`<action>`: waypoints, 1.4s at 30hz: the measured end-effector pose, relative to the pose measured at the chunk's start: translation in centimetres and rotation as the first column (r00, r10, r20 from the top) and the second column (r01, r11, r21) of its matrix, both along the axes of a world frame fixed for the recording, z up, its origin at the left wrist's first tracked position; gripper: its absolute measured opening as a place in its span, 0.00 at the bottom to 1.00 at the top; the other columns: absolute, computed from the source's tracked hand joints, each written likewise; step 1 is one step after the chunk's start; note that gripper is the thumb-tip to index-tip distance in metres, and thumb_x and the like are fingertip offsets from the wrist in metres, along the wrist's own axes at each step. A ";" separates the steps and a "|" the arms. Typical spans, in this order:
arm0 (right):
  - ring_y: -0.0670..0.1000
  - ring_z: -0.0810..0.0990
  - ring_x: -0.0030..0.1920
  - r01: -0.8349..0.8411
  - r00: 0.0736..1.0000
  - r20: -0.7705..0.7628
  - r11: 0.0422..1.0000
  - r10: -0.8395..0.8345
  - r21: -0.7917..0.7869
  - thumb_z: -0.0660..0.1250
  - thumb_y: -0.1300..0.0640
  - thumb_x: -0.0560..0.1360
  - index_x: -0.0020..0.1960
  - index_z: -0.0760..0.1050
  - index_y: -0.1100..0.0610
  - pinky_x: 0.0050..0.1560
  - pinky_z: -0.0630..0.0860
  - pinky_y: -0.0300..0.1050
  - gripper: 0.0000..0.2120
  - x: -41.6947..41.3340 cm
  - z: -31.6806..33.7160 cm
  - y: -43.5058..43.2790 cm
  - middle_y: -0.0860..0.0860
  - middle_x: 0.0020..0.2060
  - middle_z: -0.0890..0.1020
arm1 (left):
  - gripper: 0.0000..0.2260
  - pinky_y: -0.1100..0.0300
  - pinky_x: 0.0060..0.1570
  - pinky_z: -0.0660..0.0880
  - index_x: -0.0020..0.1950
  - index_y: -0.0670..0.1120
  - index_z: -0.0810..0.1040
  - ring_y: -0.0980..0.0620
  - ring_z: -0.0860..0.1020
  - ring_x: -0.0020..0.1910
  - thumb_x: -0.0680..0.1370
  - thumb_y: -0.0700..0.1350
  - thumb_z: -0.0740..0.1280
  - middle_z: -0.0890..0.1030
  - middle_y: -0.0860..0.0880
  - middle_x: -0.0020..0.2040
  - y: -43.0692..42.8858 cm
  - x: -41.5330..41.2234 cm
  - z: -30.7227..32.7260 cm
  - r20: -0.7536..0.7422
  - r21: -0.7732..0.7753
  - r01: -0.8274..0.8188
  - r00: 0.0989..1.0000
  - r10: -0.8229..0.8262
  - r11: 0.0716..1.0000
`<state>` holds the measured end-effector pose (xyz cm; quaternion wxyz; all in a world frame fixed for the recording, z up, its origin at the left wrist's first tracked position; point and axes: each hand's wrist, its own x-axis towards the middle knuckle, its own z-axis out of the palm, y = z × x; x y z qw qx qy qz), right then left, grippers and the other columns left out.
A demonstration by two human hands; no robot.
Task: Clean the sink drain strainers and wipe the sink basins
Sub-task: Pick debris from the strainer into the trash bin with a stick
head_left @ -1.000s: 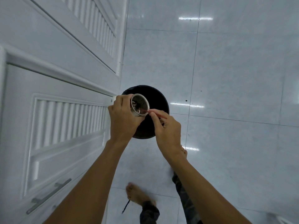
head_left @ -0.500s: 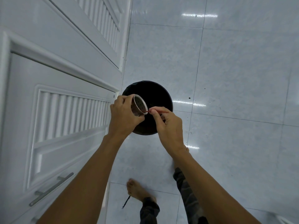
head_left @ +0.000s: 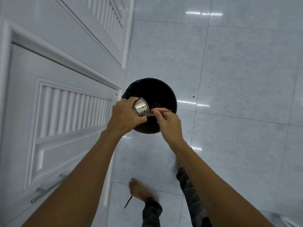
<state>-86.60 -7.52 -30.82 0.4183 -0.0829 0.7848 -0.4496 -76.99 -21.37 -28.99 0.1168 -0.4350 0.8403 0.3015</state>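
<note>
My left hand (head_left: 125, 116) grips a perforated metal sink strainer (head_left: 141, 107), tipped with its mouth turned away and down over a black trash bin (head_left: 162, 94). Its holed side wall faces me. My right hand (head_left: 168, 122) pinches a thin red stick (head_left: 161, 111) whose near end touches the strainer's rim. A dark clump lies inside the bin (head_left: 155, 104). Both hands hover just above the bin's near side.
White louvred cabinet doors (head_left: 65, 112) stand close on the left, with a metal bar handle (head_left: 49, 188) low down. The floor is glossy pale tile (head_left: 237, 79). My bare foot (head_left: 141, 190) and a thin dark stick (head_left: 128, 202) are on the floor below.
The strainer has been turned over: its open mouth faced me before, now its holed outside shows. The red stick has come out of the cup to its rim.
</note>
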 end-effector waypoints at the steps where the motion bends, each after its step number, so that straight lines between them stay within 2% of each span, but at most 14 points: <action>1: 0.44 0.81 0.50 0.025 0.999 0.026 1.000 -0.025 0.019 0.64 0.51 0.83 0.57 0.85 0.54 0.59 0.82 0.48 0.12 0.0 -0.1 -0.1 0.45 0.51 0.85 | 0.33 0.49 0.57 0.78 0.69 0.49 0.76 0.45 0.79 0.55 0.67 0.58 0.79 0.81 0.45 0.55 0.0 0.0 -0.1 0.007 0.006 0.012 1.000 -0.012 1.000; 4: 0.50 0.81 0.55 0.174 0.980 0.088 0.984 -0.178 0.048 0.64 0.50 0.83 0.51 0.84 0.49 0.61 0.80 0.50 0.10 -0.8 -0.4 -0.1 0.49 0.52 0.86 | 0.33 0.48 0.58 0.78 0.70 0.49 0.76 0.45 0.78 0.55 0.67 0.58 0.79 0.81 0.45 0.55 -0.4 0.2 -0.2 0.048 0.040 0.010 0.999 -0.012 0.999; 6: 0.49 0.80 0.50 0.229 0.957 0.177 0.973 -0.231 0.031 0.64 0.50 0.83 0.50 0.82 0.46 0.52 0.80 0.47 0.08 -1.5 -0.5 0.0 0.48 0.50 0.87 | 0.33 0.47 0.59 0.78 0.70 0.50 0.76 0.45 0.78 0.55 0.68 0.59 0.78 0.81 0.45 0.56 -0.6 0.2 -0.2 0.067 0.054 0.014 0.998 -0.017 0.998; 9: 0.44 0.76 0.41 0.159 0.944 0.291 0.987 -0.155 0.009 0.64 0.51 0.83 0.56 0.83 0.51 0.37 0.76 0.37 0.09 -1.8 -0.6 0.0 0.43 0.43 0.87 | 0.34 0.48 0.58 0.79 0.70 0.51 0.76 0.47 0.79 0.54 0.67 0.61 0.77 0.80 0.47 0.56 -0.6 -0.1 -0.1 0.042 0.079 0.033 0.998 -0.036 0.996; 14: 0.49 0.77 0.50 0.218 0.957 0.188 0.975 -0.222 0.040 0.64 0.52 0.83 0.59 0.82 0.55 0.55 0.76 0.48 0.11 -2.8 -0.8 -0.5 0.50 0.51 0.86 | 0.33 0.58 0.52 0.78 0.69 0.51 0.77 0.50 0.79 0.53 0.67 0.61 0.78 0.81 0.48 0.56 -0.9 -0.7 -0.1 -0.047 0.092 -0.009 0.999 0.014 0.996; 19: 0.43 0.78 0.41 0.097 0.971 0.222 0.995 -0.090 -0.021 0.64 0.51 0.83 0.57 0.82 0.52 0.39 0.77 0.35 0.10 -2.7 -0.8 -0.6 0.45 0.46 0.87 | 0.34 0.51 0.55 0.81 0.69 0.50 0.77 0.48 0.80 0.54 0.66 0.62 0.77 0.81 0.47 0.57 -1.1 -1.0 -0.2 -0.030 0.096 -0.007 0.999 0.010 0.995; 23: 0.50 0.81 0.53 0.183 0.970 0.151 0.981 -0.192 0.070 0.64 0.50 0.83 0.49 0.81 0.46 0.59 0.79 0.50 0.08 -2.4 -1.4 -0.2 0.49 0.51 0.86 | 0.34 0.50 0.56 0.81 0.68 0.50 0.77 0.48 0.79 0.55 0.66 0.63 0.77 0.80 0.46 0.58 -0.9 -0.9 -0.3 -0.007 0.101 -0.006 1.000 0.007 0.995; 25: 0.48 0.79 0.47 0.251 0.944 0.210 0.967 -0.256 0.047 0.64 0.50 0.83 0.52 0.82 0.47 0.50 0.81 0.46 0.08 -2.8 -1.7 0.2 0.46 0.48 0.87 | 0.33 0.51 0.54 0.81 0.68 0.50 0.77 0.48 0.79 0.54 0.67 0.62 0.78 0.80 0.47 0.57 -0.8 -0.7 -0.6 0.011 0.115 -0.041 0.999 0.040 0.992; 28: 0.46 0.77 0.42 0.171 0.940 0.297 0.985 -0.168 0.013 0.65 0.49 0.82 0.56 0.83 0.49 0.36 0.77 0.35 0.09 -2.3 -1.6 0.6 0.43 0.42 0.86 | 0.31 0.59 0.48 0.79 0.67 0.50 0.78 0.50 0.80 0.52 0.68 0.61 0.79 0.81 0.49 0.56 -0.4 -0.8 -1.0 -0.012 0.158 -0.050 0.999 0.052 0.986; 31: 0.47 0.78 0.47 0.162 0.946 0.276 0.985 -0.171 0.055 0.65 0.50 0.83 0.54 0.83 0.49 0.48 0.77 0.42 0.09 -1.8 -1.9 0.9 0.44 0.44 0.85 | 0.31 0.64 0.43 0.75 0.67 0.50 0.78 0.51 0.79 0.52 0.68 0.61 0.79 0.81 0.50 0.57 0.0 -1.1 -1.1 -0.031 0.171 -0.069 0.997 0.076 0.983; 33: 0.47 0.78 0.48 0.252 0.934 0.238 0.964 -0.264 0.081 0.65 0.51 0.83 0.56 0.83 0.52 0.54 0.76 0.47 0.10 -2.3 -1.9 1.0 0.45 0.47 0.87 | 0.32 0.61 0.48 0.78 0.68 0.50 0.77 0.50 0.79 0.54 0.68 0.61 0.79 0.81 0.48 0.59 -0.1 -1.0 -1.2 -0.014 0.162 -0.089 0.996 0.093 0.983; 37: 0.45 0.77 0.42 0.228 0.933 0.281 0.973 -0.225 0.021 0.65 0.51 0.83 0.56 0.83 0.52 0.39 0.77 0.37 0.10 -2.6 -1.5 0.7 0.44 0.45 0.87 | 0.33 0.56 0.53 0.80 0.70 0.50 0.76 0.49 0.79 0.56 0.69 0.61 0.79 0.81 0.48 0.61 -0.4 -0.9 -1.4 -0.005 0.164 -0.091 0.996 0.093 0.982; 39: 0.48 0.80 0.48 0.117 0.966 0.227 0.993 -0.122 0.035 0.64 0.51 0.83 0.54 0.83 0.52 0.47 0.80 0.41 0.10 -2.1 -1.6 0.5 0.49 0.49 0.87 | 0.34 0.54 0.55 0.81 0.70 0.50 0.76 0.49 0.79 0.56 0.68 0.61 0.79 0.80 0.48 0.61 -0.2 -1.1 -1.3 -0.021 0.160 -0.079 0.996 0.083 0.984; 42: 0.48 0.82 0.55 0.172 0.984 0.023 0.977 -0.177 0.129 0.63 0.50 0.83 0.53 0.84 0.54 0.58 0.78 0.42 0.12 -2.2 -1.5 0.4 0.49 0.51 0.86 | 0.34 0.54 0.56 0.81 0.70 0.50 0.76 0.49 0.79 0.57 0.68 0.61 0.79 0.80 0.48 0.60 0.0 -1.1 -1.4 -0.025 0.123 -0.099 0.994 0.103 0.987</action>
